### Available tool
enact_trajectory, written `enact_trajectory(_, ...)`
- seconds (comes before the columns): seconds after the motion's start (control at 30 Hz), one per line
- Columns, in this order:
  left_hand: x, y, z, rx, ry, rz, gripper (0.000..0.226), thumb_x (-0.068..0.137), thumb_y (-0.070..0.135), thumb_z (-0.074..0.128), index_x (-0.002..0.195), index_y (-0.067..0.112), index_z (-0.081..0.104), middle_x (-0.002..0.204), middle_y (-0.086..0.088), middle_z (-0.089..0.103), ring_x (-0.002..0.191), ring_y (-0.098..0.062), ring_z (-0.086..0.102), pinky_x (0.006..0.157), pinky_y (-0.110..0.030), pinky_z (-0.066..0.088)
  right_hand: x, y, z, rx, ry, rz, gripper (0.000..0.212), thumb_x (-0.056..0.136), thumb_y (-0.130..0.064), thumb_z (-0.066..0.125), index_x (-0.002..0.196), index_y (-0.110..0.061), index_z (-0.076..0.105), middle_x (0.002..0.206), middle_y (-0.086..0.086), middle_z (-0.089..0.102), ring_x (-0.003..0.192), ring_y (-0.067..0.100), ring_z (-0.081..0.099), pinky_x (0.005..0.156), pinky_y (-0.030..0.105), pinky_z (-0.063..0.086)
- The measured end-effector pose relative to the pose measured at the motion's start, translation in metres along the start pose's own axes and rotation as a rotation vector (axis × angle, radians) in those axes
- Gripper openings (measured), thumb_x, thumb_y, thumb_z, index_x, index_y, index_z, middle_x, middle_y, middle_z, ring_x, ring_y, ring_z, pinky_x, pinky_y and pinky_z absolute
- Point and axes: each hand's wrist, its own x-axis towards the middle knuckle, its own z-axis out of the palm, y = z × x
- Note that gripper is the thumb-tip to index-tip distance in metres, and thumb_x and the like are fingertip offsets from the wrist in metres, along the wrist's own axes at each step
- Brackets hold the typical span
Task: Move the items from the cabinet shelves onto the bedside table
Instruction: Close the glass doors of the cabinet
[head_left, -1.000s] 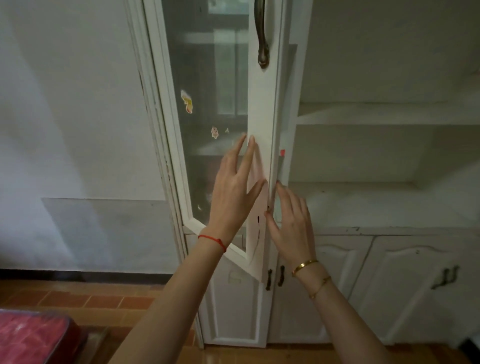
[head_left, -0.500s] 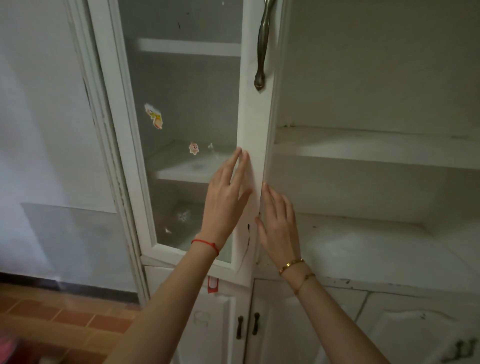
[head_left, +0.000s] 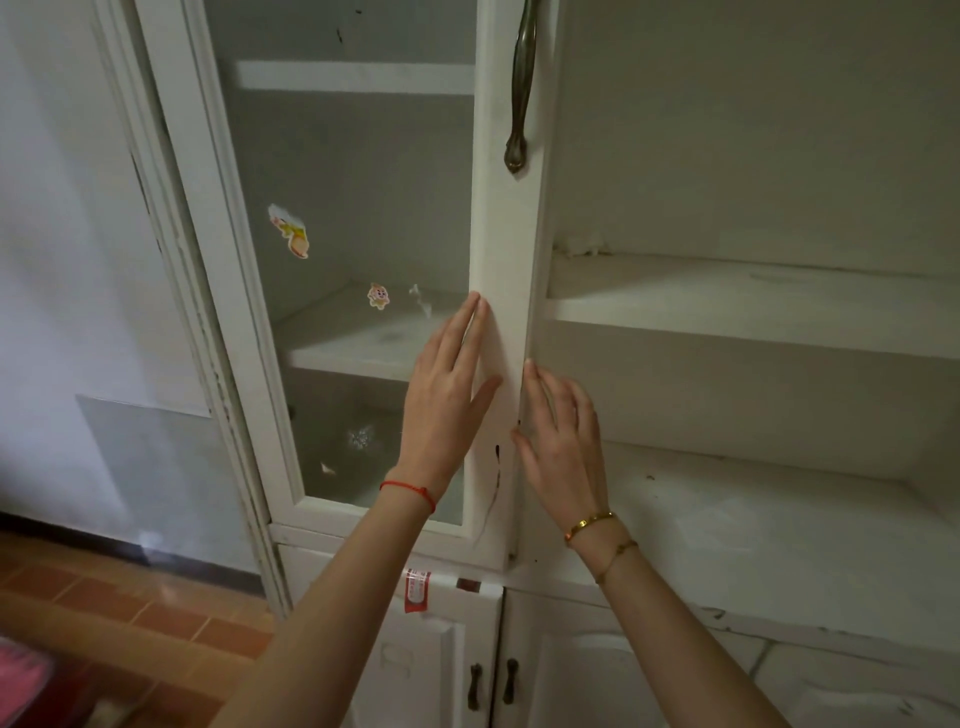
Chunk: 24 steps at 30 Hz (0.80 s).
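A left hand (head_left: 449, 395) lies flat, fingers spread and holding nothing, on the glass door (head_left: 501, 291) of a white cabinet, while the right hand (head_left: 563, 447), also spread and empty, meets the door's edge. Pressing evenly on the frame (not the pane) seems wisest. The visible shelves (head_left: 753, 306) appear bare; no items show.

The door handle (head_left: 521, 88) runs off the top edge. A pink thing (head_left: 21, 680) at the bottom-left corner is cropped and too blurred to tell.
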Motion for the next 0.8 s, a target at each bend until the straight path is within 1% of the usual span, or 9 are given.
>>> enact_trajectory(0.07, 0.002, -0.002, 0.003, 0.003, -0.011, -0.003, 0.081, 0.088, 0.016, 0.069, 0.154, 0.013, 0.023, 0.161, 0.001, 0.023, 0.145, -0.018, 0.03, 0.116, -0.037, 0.034, 0.003, 0.001, 0.003, 0.003, 0.023, 0.007, 0.074, 0.086, -0.028, 0.061, 0.15, -0.012, 0.028, 0.144, 0.003, 0.041, 0.125, 0.027, 0.042, 0.112, 0.033, 0.03)
enact_trajectory(0.17, 0.005, -0.004, 0.005, 0.012, -0.024, -0.012, 0.081, 0.089, 0.018, 0.069, 0.155, 0.014, 0.022, 0.162, 0.002, 0.022, 0.145, -0.018, 0.03, 0.117, -0.036, 0.033, 0.005, 0.003, 0.006, 0.001, 0.012, 0.008, 0.076, 0.086, -0.028, 0.062, 0.15, -0.013, 0.025, 0.144, 0.003, 0.04, 0.125, 0.026, 0.043, 0.112, 0.033, 0.03)
enact_trajectory(0.3, 0.006, -0.005, 0.005, -0.001, -0.014, 0.003, 0.079, 0.089, 0.016, 0.068, 0.154, 0.014, 0.024, 0.161, 0.002, 0.024, 0.143, -0.02, 0.033, 0.113, -0.039, 0.038, 0.006, 0.004, 0.004, -0.004, 0.009, 0.024, 0.077, 0.084, -0.031, 0.064, 0.15, -0.015, 0.027, 0.143, 0.001, 0.041, 0.123, 0.025, 0.042, 0.111, 0.032, 0.031)
enact_trajectory(0.4, 0.004, -0.006, 0.003, -0.024, -0.016, 0.017, 0.078, 0.088, 0.016, 0.068, 0.154, 0.013, 0.025, 0.161, 0.0, 0.025, 0.143, -0.02, 0.033, 0.113, -0.04, 0.038, 0.004, 0.004, 0.0, 0.007, -0.017, 0.036, 0.08, 0.084, -0.034, 0.065, 0.15, -0.017, 0.026, 0.145, -0.001, 0.041, 0.124, 0.025, 0.043, 0.111, 0.034, 0.032)
enact_trajectory(0.47, 0.002, -0.008, 0.001, -0.036, -0.023, 0.01, 0.079, 0.088, 0.016, 0.069, 0.153, 0.013, 0.026, 0.16, -0.001, 0.027, 0.143, -0.02, 0.033, 0.114, -0.039, 0.036, 0.0, 0.007, -0.004, 0.045, -0.014, 0.074, 0.078, 0.084, -0.038, 0.065, 0.149, -0.016, 0.028, 0.145, 0.0, 0.041, 0.125, 0.026, 0.042, 0.111, 0.036, 0.033)
enact_trajectory(0.6, -0.015, -0.01, -0.007, -0.057, -0.048, -0.009, 0.073, 0.088, 0.017, 0.07, 0.151, 0.013, 0.032, 0.155, -0.003, 0.036, 0.141, -0.02, 0.037, 0.117, -0.038, 0.034, -0.019, 0.014, -0.021, 0.119, 0.008, 0.16, 0.074, 0.086, -0.038, 0.064, 0.148, -0.013, 0.031, 0.145, 0.003, 0.041, 0.129, 0.025, 0.039, 0.112, 0.038, 0.032)
enact_trajectory(0.7, -0.037, -0.007, -0.017, -0.077, -0.077, 0.024, 0.066, 0.088, 0.017, 0.07, 0.147, 0.013, 0.041, 0.15, -0.006, 0.043, 0.137, -0.021, 0.043, 0.115, -0.038, 0.036, -0.041, 0.017, -0.037, 0.145, 0.015, 0.21, 0.069, 0.088, -0.034, 0.063, 0.146, -0.012, 0.033, 0.144, 0.004, 0.042, 0.13, 0.024, 0.037, 0.114, 0.037, 0.03)
enact_trajectory(0.8, -0.065, -0.003, -0.025, -0.107, -0.137, 0.056, 0.058, 0.09, 0.02, 0.068, 0.143, 0.013, 0.047, 0.145, -0.006, 0.05, 0.133, -0.021, 0.048, 0.112, -0.04, 0.04, -0.072, 0.018, -0.052, 0.17, -0.004, 0.282, 0.063, 0.088, -0.029, 0.062, 0.144, -0.013, 0.037, 0.142, 0.003, 0.044, 0.13, 0.023, 0.038, 0.113, 0.038, 0.031)
